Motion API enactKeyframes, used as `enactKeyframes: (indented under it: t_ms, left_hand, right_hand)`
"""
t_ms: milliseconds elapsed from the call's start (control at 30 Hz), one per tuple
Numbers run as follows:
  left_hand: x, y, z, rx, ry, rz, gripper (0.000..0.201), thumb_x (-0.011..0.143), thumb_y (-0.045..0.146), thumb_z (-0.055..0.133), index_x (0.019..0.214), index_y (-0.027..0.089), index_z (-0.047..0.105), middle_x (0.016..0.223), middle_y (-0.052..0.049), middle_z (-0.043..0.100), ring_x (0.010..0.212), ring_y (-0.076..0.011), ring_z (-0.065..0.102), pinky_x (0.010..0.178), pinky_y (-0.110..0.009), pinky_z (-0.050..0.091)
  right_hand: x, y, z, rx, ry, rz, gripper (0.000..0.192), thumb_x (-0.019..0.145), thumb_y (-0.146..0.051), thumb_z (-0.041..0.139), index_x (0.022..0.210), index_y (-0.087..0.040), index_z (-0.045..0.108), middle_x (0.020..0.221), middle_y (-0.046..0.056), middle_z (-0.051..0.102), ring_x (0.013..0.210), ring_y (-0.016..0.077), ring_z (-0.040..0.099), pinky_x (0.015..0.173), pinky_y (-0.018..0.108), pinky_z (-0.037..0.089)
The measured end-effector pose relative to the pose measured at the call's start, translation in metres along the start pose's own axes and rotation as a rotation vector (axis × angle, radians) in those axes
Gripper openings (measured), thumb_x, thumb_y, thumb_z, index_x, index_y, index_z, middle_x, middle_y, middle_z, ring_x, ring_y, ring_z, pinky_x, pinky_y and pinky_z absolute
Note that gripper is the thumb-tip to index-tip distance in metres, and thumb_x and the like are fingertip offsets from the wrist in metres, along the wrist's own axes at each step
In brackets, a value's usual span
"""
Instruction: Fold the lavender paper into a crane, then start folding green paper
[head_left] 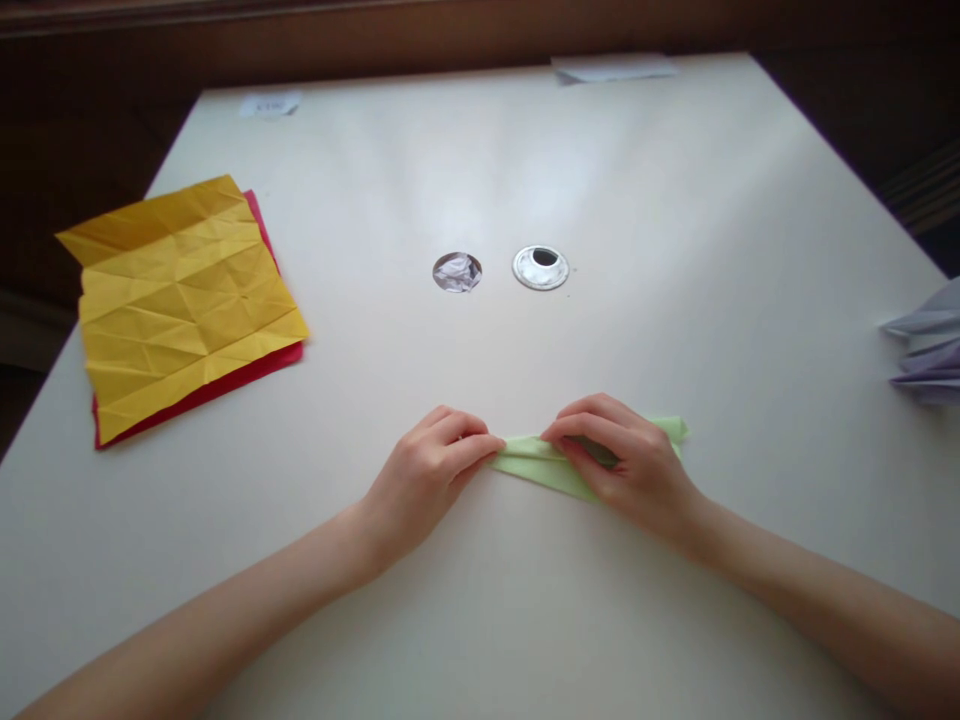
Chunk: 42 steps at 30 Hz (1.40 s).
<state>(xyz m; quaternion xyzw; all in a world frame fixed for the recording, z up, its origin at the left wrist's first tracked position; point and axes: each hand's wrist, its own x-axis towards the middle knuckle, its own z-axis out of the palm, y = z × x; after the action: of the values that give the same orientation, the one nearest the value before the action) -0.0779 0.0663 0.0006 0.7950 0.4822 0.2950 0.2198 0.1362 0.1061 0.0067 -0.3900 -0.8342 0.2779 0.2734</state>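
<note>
A light green folded paper [544, 467] lies on the white table, long and narrow with layered folds. My left hand [435, 460] pinches its pointed left end between thumb and fingers. My right hand [622, 455] is arched over the middle, its thumb and fingertips closed on the upper fold. Part of the paper is hidden beneath that hand, and its right end sticks out beyond the knuckles.
Creased yellow paper [187, 280] lies over red paper [255, 370] at the left. Two round holes, one stuffed with crumpled paper [457, 272] and one with a metal ring [541, 282], sit mid-table [360, 330]. Folded pale purple paper [930, 365] is at the right edge.
</note>
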Motion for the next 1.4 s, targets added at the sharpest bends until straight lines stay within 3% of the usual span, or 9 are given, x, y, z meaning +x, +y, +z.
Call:
enactKeyframes:
  t_ms: [233, 500, 733, 900, 1267, 1400]
  left_hand:
    - [0.0015, -0.0005, 0.0005, -0.03, 0.007, -0.071, 0.014, 0.083, 0.017, 0.052, 0.09, 0.02, 0.063, 0.085, -0.001, 0.058, 0.08, -0.0087, 0.052, 0.072, -0.02, 0.044]
    - [0.0019, -0.0023, 0.0019, -0.036, 0.042, -0.056, 0.012, 0.081, 0.017, 0.055, 0.086, 0.02, 0.065, 0.082, -0.001, 0.059, 0.077, -0.0098, 0.053, 0.069, -0.02, 0.045]
    - [0.0023, -0.0018, 0.0013, -0.048, 0.034, -0.062, 0.012, 0.081, 0.017, 0.054, 0.086, 0.021, 0.065, 0.082, -0.001, 0.059, 0.077, -0.0101, 0.053, 0.068, -0.021, 0.045]
    - [0.0041, -0.0007, 0.0001, -0.048, -0.003, -0.082, 0.013, 0.082, 0.017, 0.053, 0.087, 0.021, 0.064, 0.084, -0.001, 0.059, 0.078, -0.0098, 0.052, 0.07, -0.02, 0.044]
    - [0.0044, 0.0009, -0.0014, 0.003, -0.066, -0.085, 0.014, 0.085, 0.017, 0.047, 0.089, 0.02, 0.06, 0.085, -0.001, 0.057, 0.081, -0.011, 0.05, 0.071, -0.021, 0.043]
    - [-0.0004, 0.0066, 0.0013, 0.221, -0.006, 0.057, 0.018, 0.083, 0.009, 0.048, 0.093, 0.017, 0.06, 0.085, -0.003, 0.057, 0.08, -0.0132, 0.049, 0.068, -0.023, 0.043]
  right_hand:
    - [-0.0002, -0.0025, -0.0018, -0.022, 0.05, 0.034, 0.015, 0.078, -0.009, 0.054, 0.076, -0.022, 0.06, 0.071, 0.001, 0.059, 0.07, 0.0129, 0.053, 0.061, 0.026, 0.045]
    - [-0.001, -0.005, -0.0019, -0.041, 0.171, -0.039, 0.013, 0.075, -0.009, 0.059, 0.074, -0.022, 0.061, 0.066, 0.0, 0.061, 0.066, 0.0134, 0.055, 0.06, 0.027, 0.046]
    - [0.0001, -0.0028, -0.0035, 0.008, 0.069, 0.169, 0.01, 0.073, -0.012, 0.06, 0.072, -0.022, 0.059, 0.072, -0.002, 0.062, 0.067, 0.0108, 0.057, 0.06, 0.023, 0.046]
    - [-0.0012, -0.0019, -0.0025, 0.086, 0.03, 0.223, 0.013, 0.072, -0.009, 0.056, 0.069, -0.021, 0.056, 0.071, -0.002, 0.06, 0.065, 0.0106, 0.057, 0.058, 0.022, 0.046]
    - [-0.0002, -0.0018, -0.0011, 0.113, 0.025, 0.243, 0.014, 0.07, -0.008, 0.055, 0.068, -0.021, 0.051, 0.071, -0.002, 0.06, 0.066, 0.011, 0.057, 0.06, 0.022, 0.046]
    - [-0.0011, -0.0014, -0.0012, 0.089, 0.02, 0.205, 0.017, 0.069, -0.005, 0.053, 0.067, -0.021, 0.049, 0.072, -0.002, 0.059, 0.067, 0.011, 0.056, 0.061, 0.023, 0.045]
